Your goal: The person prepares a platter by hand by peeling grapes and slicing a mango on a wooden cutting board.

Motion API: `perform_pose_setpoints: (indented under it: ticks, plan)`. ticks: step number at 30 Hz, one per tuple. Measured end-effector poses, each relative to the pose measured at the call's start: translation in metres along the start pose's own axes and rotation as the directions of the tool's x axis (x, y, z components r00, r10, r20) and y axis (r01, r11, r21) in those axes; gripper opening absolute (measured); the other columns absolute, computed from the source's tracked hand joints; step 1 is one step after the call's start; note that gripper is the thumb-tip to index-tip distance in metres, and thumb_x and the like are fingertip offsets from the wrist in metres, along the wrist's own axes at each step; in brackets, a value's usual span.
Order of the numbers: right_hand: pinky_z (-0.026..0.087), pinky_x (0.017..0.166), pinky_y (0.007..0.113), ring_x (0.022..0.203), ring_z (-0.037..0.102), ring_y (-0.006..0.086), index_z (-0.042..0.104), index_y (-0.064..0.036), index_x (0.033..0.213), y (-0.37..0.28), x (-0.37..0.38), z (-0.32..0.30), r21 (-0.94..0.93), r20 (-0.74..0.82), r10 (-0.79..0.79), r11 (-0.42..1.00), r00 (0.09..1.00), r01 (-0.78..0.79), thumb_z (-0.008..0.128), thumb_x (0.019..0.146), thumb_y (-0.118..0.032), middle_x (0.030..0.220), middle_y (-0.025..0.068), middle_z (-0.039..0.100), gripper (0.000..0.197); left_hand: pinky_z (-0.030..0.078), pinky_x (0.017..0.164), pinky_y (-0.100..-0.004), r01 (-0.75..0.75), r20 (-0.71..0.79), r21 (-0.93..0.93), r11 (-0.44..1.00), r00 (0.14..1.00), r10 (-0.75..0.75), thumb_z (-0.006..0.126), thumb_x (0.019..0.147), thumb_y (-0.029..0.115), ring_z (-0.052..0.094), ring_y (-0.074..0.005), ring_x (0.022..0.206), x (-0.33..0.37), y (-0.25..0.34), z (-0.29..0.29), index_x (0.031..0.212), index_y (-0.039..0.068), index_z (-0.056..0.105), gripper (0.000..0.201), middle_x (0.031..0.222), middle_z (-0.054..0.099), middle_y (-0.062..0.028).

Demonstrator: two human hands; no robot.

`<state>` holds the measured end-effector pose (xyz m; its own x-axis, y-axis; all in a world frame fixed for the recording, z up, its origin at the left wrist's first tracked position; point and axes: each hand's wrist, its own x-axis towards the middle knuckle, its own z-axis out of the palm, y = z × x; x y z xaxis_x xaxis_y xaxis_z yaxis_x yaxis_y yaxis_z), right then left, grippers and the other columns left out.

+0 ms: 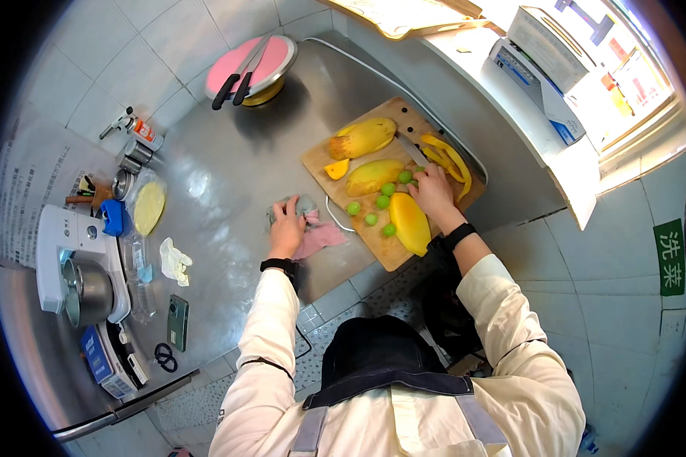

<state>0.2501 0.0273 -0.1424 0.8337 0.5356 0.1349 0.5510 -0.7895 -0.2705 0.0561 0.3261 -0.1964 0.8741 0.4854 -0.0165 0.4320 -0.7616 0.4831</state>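
My left hand (285, 228) rests on a crumpled pink and grey cloth (318, 238) on the metal table, its fingers spread. Over the wooden cutting board (335, 183), my right hand (434, 192) has its fingers curled down beside several green grapes (389, 189); whatever they grip is hidden. A knife blade (411, 148) reaches toward that hand, its handle out of sight. Two yellow mangoes (375, 176) lie left of my right hand, with a smooth peeled mango half (409, 224) nearer me. A small cut mango piece (337, 169) sits by the board's left edge, and yellow peels (453, 161) lie on the right.
Two black-handled knives (241, 82) lie on a pink-topped turntable (278, 55) at the back. Along the left stand a blowtorch (141, 131), a stand mixer (76, 259), a yellow-topped container (149, 208), a phone (177, 323) and scissors (165, 356). Boxes (541, 91) occupy the right windowsill.
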Motion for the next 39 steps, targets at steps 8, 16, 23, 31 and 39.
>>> perform_pose_setpoints:
  ticks: [8, 16, 23, 31, 39]
  plan:
    - [0.049, 0.085, 0.043, 0.108, 0.052, 0.0321, 0.062, -0.0018, 0.103, -0.008, -0.022, -0.009, 0.102, -0.216, -0.14, 0.981, 0.966, 0.165, 0.074, 0.081, -0.015, 0.111, 0.014, 0.056, 0.029, 0.048, 0.094, -0.0466, -0.039, -0.028, -0.087, 0.995, 0.999, 0.037, 0.066, 0.084, 0.025, 0.053, -0.0403, 0.114, -0.013, 0.013, -0.008, 0.137, 0.011, 0.045, 0.058, 0.132, 0.041, -0.0193]
    - [0.05, 0.075, 0.031, 0.084, 0.06, 0.0238, 0.063, -0.0041, 0.103, -0.064, -0.113, -0.133, 0.623, -0.361, -0.113, 0.709, 0.926, 0.33, 0.085, 0.069, -0.009, 0.096, 0.0093, 0.062, 0.041, 0.051, 0.09, -0.0363, -0.313, -0.123, -0.291, 0.904, 0.949, 0.289, 0.062, 0.093, 0.017, 0.058, -0.0259, 0.11, -0.086, 0.129, -0.097, 0.133, 0.003, 0.049, 0.045, 0.126, 0.053, -0.0143]
    - [0.044, 0.075, 0.032, 0.076, 0.06, 0.0203, 0.067, -0.0085, 0.097, -0.068, -0.16, -0.145, 0.48, -0.348, -0.254, 0.779, 0.903, 0.404, 0.083, 0.072, -0.026, 0.08, 0.0029, 0.063, 0.035, 0.049, 0.091, -0.0299, 0.11, 0.225, -0.954, 0.278, 0.876, 0.427, 0.061, 0.097, 0.016, 0.058, -0.0163, 0.112, -0.139, 0.203, -0.066, 0.13, 0.005, 0.055, 0.036, 0.121, 0.061, -0.0079]
    - [0.051, 0.075, 0.034, 0.081, 0.061, 0.0224, 0.062, -0.0051, 0.108, 0.018, -0.144, -0.047, 0.67, 0.024, 0.239, 0.716, 0.971, -0.193, 0.074, 0.079, -0.012, 0.098, 0.0103, 0.062, 0.032, 0.051, 0.082, -0.0321, 0.063, 0.129, -0.555, 0.829, 0.992, 0.01, 0.06, 0.093, 0.012, 0.062, -0.0194, 0.097, -0.128, 0.082, 0.011, 0.117, 0.002, 0.062, 0.025, 0.107, 0.065, -0.0111]
    - [0.052, 0.081, 0.038, 0.095, 0.063, 0.0304, 0.057, -0.0023, 0.115, 0.031, -0.064, 0.003, 0.611, -0.064, 0.037, 0.792, 0.997, 0.01, 0.062, 0.085, -0.003, 0.11, 0.0159, 0.061, 0.03, 0.037, 0.096, -0.0437, -0.209, -0.268, 0.002, 0.978, 0.942, 0.202, 0.064, 0.083, 0.007, 0.046, -0.0357, 0.108, -0.143, 0.066, 0.034, 0.117, 0.004, 0.059, 0.034, 0.115, 0.048, -0.0169]
